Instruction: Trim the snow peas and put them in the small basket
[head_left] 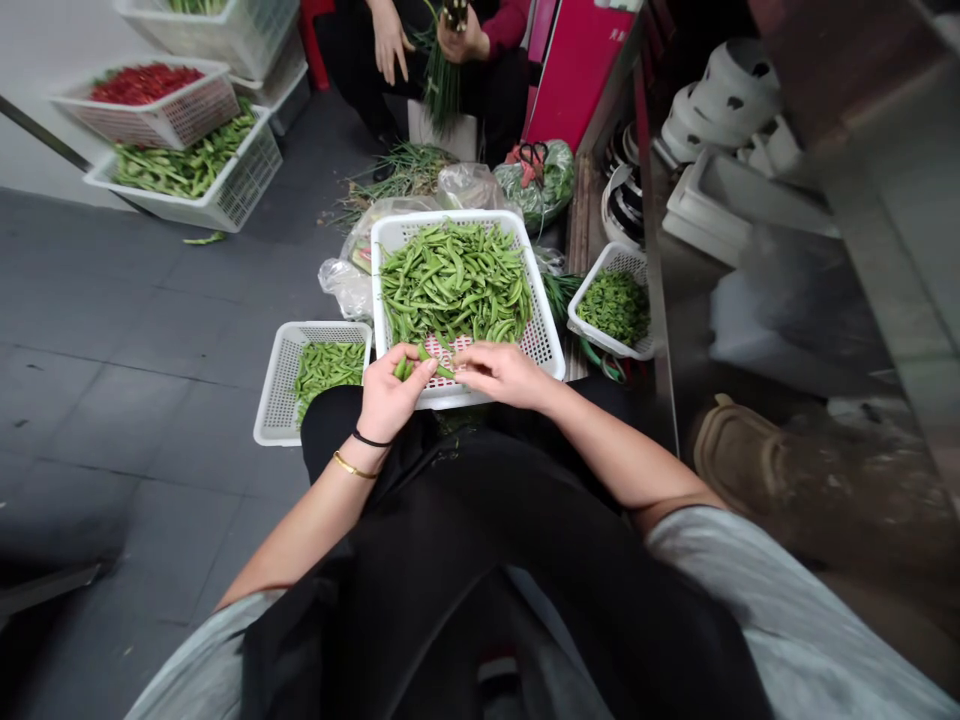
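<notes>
A white perforated basket (pixel 546 345) rests in front of me, heaped with green pea pods (pixel 457 280). Over its near edge, my left hand (pixel 396 388) is closed around a few pea pods (pixel 403 368), with one pod poking out from thumb and finger toward the right. My right hand (pixel 504 374) is beside it, its thumb and fingers curled near the tip of that pod. Whether the right fingertips pinch anything is too small to make out. Down at the left, a smaller white basket (pixel 279 390) holds more green pods (pixel 328 370).
Across from me a person's hands (pixel 461 38) hold a bunch of green stalks. Stacked crates (pixel 225 190) with red chillies and greens stand at far left. A basket of chopped greens (pixel 615 305) sits at right, near a metal shelf edge. Plastic bags (pixel 349 288) lie behind the basket.
</notes>
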